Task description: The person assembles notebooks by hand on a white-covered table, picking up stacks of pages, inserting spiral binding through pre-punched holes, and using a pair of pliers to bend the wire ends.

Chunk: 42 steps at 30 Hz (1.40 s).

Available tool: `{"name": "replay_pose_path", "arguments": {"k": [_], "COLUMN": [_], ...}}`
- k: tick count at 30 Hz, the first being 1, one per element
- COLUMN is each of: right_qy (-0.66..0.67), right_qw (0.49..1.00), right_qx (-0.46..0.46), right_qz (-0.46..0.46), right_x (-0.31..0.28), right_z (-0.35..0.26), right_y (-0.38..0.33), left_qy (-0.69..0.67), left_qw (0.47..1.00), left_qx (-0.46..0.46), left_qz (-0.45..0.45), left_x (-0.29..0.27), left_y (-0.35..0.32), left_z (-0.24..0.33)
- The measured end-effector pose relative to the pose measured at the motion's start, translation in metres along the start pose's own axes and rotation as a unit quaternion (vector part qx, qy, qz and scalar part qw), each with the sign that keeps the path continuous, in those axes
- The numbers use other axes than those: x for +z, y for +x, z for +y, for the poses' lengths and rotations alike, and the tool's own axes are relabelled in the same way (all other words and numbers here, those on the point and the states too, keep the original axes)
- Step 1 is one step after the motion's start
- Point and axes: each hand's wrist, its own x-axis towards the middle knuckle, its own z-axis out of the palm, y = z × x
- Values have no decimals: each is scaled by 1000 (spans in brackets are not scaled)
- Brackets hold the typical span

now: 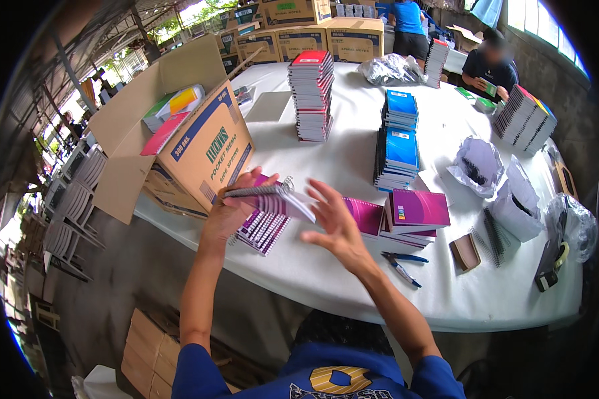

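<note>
My left hand [231, 211] grips a small spiral-bound notebook [273, 197] with a purple cover, held above the table's near left part. My right hand [334, 223] hovers just to its right with fingers spread, holding nothing. Under the held notebook lies a fanned pile of purple spiral notebooks [263, 229]. Right of my right hand lie more purple-covered notebooks [412, 211] in a low stack.
An open cardboard box [199, 143] holding notebooks stands at the table's left. Tall stacks of red-topped [311, 93] and blue [398, 143] notebooks stand mid-table on the white table [313, 279]. Pliers [400, 263], plastic bags of spiral wire [516, 199], and a seated person [489, 66] are right.
</note>
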Motion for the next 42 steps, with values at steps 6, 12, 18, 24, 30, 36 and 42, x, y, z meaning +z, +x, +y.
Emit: {"name": "replay_pose_path", "arguments": {"k": [6, 12, 18, 24, 30, 36, 42], "right_qy": [-253, -572, -455, -426, -748, -719, -772], "right_qw": [931, 738, 879, 895, 661, 685, 606], "right_qx": [-261, -266, -30, -35, -59, -88, -148], "right_qz": [21, -241, -142, -129, -9, -81, -121], "right_x": [59, 53, 26, 16, -80, -84, -84], "right_z": [15, 88, 54, 77, 66, 66, 72], "right_y": [83, 70, 48, 33, -32, -44, -52], "left_qy": [348, 350, 319, 440, 695, 95, -106], "left_qw": [929, 789, 854, 782, 701, 899, 876], "left_qx": [-93, -451, -385, -397, -10, -369, -413], "left_qz": [82, 226, 146, 192, 161, 216, 226], "left_x": [-40, -84, -86, -81, 24, 94, 78], "left_y": [14, 1, -7, -5, 7, -44, -58], "left_z": [53, 56, 45, 35, 28, -65, -116]}}
